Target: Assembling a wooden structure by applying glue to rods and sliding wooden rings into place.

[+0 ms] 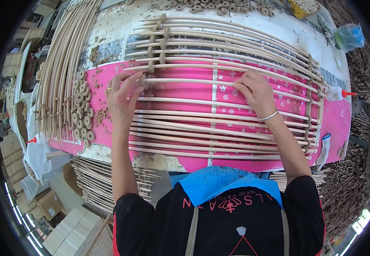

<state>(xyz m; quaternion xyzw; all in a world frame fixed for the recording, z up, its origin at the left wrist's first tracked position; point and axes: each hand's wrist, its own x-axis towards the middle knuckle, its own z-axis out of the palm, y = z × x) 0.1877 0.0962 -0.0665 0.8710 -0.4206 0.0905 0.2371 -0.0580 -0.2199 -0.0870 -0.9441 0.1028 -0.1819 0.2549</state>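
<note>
Across the pink mat [174, 90] lies a row of thin pale wooden rods [180, 113], several with rings near their right ends. My left hand [123, 96] pinches a brown wooden ring [142, 80] at the left tip of one rod [189, 81]. Farther along that same rod, the thumb and fingers of my right hand [255, 91] are closed on it. Beyond my hands, the far rods carry similar brown rings [151, 66] near their left ends. Whether the pinched ring is fully around its rod, I cannot tell.
Loose rings [81, 109] are piled left of my left hand, beside a bundle of ringed rods [59, 72]. More rings [219, 5] lie at the far edge. White bottles with red nozzles [338, 93] stand at both sides. More rods [95, 181] are stacked below the table's near edge.
</note>
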